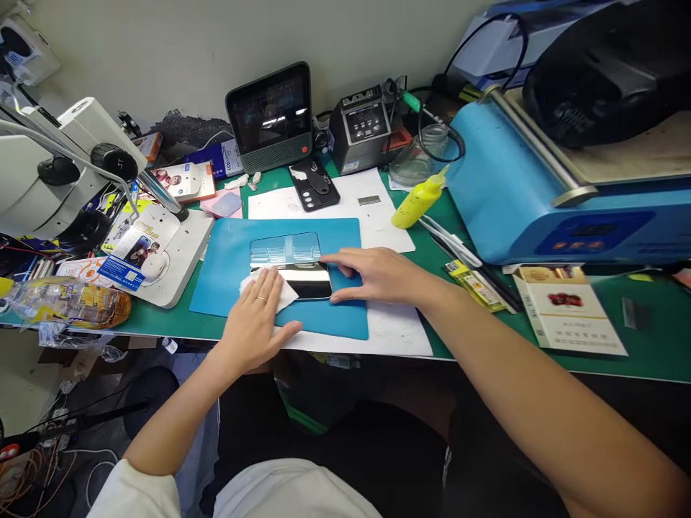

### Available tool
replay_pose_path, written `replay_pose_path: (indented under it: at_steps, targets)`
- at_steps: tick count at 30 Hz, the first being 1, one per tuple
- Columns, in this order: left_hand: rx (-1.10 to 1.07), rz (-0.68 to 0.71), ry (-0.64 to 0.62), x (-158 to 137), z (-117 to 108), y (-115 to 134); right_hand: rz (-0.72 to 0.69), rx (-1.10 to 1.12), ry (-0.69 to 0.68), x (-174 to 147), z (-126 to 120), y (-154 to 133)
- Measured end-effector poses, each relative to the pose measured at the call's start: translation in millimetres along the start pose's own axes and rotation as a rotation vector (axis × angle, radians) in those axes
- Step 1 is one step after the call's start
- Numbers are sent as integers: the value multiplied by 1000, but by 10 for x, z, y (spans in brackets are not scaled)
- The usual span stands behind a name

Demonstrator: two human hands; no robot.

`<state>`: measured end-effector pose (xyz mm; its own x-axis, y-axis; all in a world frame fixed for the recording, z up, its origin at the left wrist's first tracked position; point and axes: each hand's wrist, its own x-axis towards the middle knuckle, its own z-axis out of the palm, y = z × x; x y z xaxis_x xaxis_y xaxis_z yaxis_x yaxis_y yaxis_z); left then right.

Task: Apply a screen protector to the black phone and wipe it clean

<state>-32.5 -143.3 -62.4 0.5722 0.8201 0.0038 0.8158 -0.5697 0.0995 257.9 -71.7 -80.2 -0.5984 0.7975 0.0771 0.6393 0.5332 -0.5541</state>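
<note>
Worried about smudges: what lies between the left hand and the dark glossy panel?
A white wipe lies under the left hand, overlapping the panel, as the head view shows.

White is seen in the cloth (pixel 287 293) under the left hand (pixel 258 313), blue in the mat (pixel 213 270)!
Now glossy black is shown by the screen (pixel 307 289) between the hands, and past the right hand (pixel 378 273) bright yellow is flashed by the squeeze bottle (pixel 418 204), blue by the machine (pixel 486 201), green by the tabletop (pixel 661 349).

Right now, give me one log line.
left hand: flat on white wipe over phone's left end; right hand: at phone's right end; phone: on blue mat
</note>
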Motion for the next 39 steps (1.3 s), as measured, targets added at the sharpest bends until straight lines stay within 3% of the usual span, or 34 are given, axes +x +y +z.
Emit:
replay_pose_path:
  at_steps: [3,9,14,19,24,33,39]
  targets:
    - [-2,-49,20,-107,-5,-34,7,-12,-2,4,12,9]
    - [-9,-59,14,-215,1,132,7,-21,13,-1,32,23]
    - [-48,-22,-21,12,22,203,-6,-15,18,0,50,34]
    - [-49,-26,-16,182,20,123,-15,-4,31,-10,71,49]
    - [-43,-82,29,39,2,26,-6,-4,26,-11,71,40]
    - [-71,-27,-29,122,56,265,12,0,4,-9,50,13]
    - [-51,-44,7,-158,32,202,4,-7,-1,2,39,-7]
